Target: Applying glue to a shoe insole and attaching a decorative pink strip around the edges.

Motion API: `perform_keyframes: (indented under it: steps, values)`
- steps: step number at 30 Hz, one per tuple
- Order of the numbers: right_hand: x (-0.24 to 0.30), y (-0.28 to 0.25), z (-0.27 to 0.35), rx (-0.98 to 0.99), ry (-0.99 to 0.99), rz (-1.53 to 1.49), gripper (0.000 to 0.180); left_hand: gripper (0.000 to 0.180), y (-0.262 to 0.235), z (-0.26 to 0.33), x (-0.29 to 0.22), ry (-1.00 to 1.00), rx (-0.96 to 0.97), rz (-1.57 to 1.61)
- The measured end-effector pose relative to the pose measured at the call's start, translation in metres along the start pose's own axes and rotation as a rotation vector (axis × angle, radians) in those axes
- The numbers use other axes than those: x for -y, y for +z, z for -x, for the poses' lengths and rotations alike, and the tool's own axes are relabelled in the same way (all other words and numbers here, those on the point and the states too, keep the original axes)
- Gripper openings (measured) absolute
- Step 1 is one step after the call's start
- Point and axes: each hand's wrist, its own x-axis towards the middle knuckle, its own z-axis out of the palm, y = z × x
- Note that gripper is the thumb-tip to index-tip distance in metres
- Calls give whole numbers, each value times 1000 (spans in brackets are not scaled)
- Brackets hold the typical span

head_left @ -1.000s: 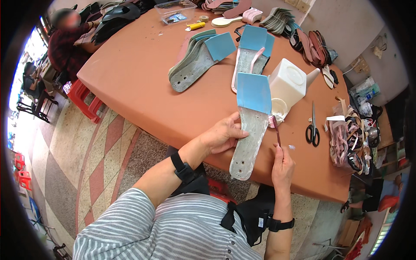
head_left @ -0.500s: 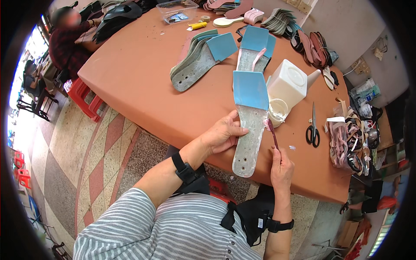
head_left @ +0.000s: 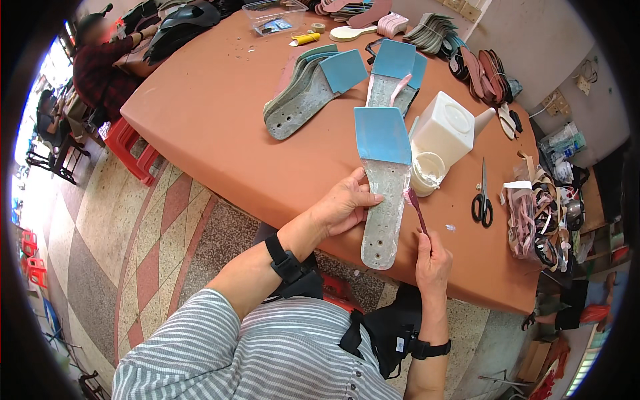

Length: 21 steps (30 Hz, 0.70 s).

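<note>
Though near container (head_left: 448,127) and scissors (head_left: 482,207), left grip (head_left: 343,205) tight on insole (head_left: 384,223), right grip (head_left: 433,261) round brush (head_left: 417,210).

My feed gives me a pale smooth wall (head_left: 530,40) at two o'clock, diamond-patterned speckled flooring (head_left: 110,250) at eight, a red plastic stool (head_left: 125,142) at nine.

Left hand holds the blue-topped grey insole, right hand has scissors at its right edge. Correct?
Not quite: the right hand has a maroon toothbrush at that edge, not scissors; those lie on the table, as the head view shows. The left hand does hold the grey insole.
</note>
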Motion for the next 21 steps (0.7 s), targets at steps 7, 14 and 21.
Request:
perform_keyframes:
  steps: [7,14,21]
  values:
    - [4,-3,3,20,5,9,25,67,-2,-1,1,24,14,2]
    - [-1,0,5,-65,-89,-26,20,67,-3,-2,2,32,19,23]
    - [3,-3,4,-48,-53,-27,20,67,-1,-1,1,35,18,10]
